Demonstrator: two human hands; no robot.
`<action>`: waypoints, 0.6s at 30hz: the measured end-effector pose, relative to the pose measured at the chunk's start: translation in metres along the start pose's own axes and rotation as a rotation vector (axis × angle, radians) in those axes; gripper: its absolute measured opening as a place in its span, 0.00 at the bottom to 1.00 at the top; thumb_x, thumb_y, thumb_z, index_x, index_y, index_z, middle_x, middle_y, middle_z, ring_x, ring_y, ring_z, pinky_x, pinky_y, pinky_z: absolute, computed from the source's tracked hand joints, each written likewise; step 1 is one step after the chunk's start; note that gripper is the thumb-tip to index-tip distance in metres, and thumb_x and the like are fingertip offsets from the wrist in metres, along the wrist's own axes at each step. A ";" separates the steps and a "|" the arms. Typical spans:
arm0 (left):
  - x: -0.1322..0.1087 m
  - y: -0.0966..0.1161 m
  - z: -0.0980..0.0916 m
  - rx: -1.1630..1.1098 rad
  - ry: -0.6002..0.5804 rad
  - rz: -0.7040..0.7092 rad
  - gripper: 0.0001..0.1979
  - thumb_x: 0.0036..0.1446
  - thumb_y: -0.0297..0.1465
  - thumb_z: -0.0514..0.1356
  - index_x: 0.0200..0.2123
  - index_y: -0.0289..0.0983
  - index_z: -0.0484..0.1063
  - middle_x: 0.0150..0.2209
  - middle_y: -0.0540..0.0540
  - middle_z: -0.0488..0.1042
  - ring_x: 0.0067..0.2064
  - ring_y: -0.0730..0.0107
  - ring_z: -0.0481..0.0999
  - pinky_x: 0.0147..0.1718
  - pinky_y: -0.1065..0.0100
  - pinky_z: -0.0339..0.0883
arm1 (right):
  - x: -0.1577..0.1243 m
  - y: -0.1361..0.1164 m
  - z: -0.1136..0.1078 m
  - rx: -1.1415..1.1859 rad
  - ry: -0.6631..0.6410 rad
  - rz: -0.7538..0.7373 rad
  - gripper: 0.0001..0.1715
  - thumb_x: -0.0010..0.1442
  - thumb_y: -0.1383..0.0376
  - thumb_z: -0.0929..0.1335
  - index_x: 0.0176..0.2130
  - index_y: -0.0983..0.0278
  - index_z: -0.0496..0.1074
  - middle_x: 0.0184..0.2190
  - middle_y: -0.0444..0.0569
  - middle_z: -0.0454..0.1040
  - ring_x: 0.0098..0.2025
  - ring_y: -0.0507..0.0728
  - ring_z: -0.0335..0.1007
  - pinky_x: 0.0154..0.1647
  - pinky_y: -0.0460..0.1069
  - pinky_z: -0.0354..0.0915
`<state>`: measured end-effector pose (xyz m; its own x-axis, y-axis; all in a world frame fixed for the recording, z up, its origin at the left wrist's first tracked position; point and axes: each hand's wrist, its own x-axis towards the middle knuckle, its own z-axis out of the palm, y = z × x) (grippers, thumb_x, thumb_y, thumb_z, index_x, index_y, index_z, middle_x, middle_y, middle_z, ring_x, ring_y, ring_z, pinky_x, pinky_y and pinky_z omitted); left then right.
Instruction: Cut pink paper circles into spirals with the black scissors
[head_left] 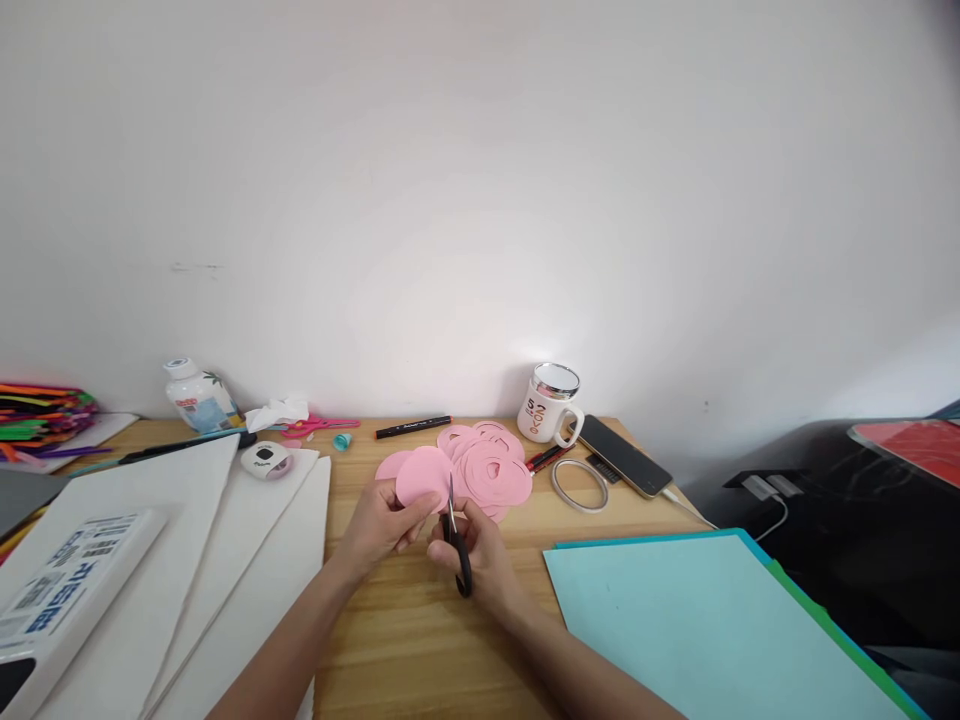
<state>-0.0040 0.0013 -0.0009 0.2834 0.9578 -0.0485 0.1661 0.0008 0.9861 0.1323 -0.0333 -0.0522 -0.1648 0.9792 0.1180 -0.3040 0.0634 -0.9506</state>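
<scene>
left hand: my left hand is pinching the pink paper disc by its lower edge, thumb in front and fingers curled behind

right hand: my right hand is wrapped around the black handles of the scissors, blades pointing up toward 12 o'clock

pink paper disc: held up just off the wooden table, at about 11 o'clock from the scissors, with the blade tips right at its right edge

scissors: can't really tell how far the blades are parted, they look like one thin line from here

pink pile: a heap of pink cutouts sits flat at 1 o'clock from the hands, just behind the disc

mug: a white mug with a shiny lid stands at 1 o'clock, further back by the wall

phone: a phone is plugged in at 2 o'clock, with a tape ring just in front of it

marker: a black marker lies at 12 o'clock behind the disc

teal sheet: a big teal paper sheet is at 4 o'clock, near my right forearm

white sheets: some fanned white sheets are at 9 o'clock, and a bottle is back at 10 o'clock
</scene>
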 end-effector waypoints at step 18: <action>0.000 0.000 0.000 -0.020 0.009 -0.003 0.19 0.46 0.41 0.61 0.14 0.36 0.61 0.09 0.56 0.59 0.11 0.81 0.54 0.11 0.76 0.45 | -0.001 -0.001 0.002 0.003 0.020 0.049 0.23 0.43 0.54 0.73 0.32 0.61 0.61 0.15 0.35 0.61 0.16 0.47 0.51 0.16 0.42 0.49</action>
<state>-0.0043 0.0010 -0.0005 0.2742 0.9603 -0.0504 0.1477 0.0097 0.9890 0.1305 -0.0345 -0.0509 -0.1603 0.9849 0.0657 -0.2989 0.0150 -0.9542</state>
